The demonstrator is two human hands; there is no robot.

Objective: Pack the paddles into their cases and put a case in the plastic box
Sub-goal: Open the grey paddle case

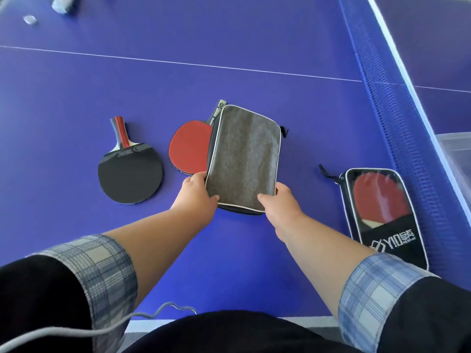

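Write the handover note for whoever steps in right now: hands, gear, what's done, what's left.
Left hand and right hand: each has a grip on a near corner of the grey case.
Red paddle sticks out of the grey case's left side, not fully in.
Black paddle lies loose on the table, left.
Done: one paddle sits in the clear-front case, right.
Left: seat the red paddle, pack the black paddle, put a case in the plastic box, far right.

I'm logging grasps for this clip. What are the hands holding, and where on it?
Both hold the grey case by its near end: left hand on the near-left corner, right hand on the near-right corner.
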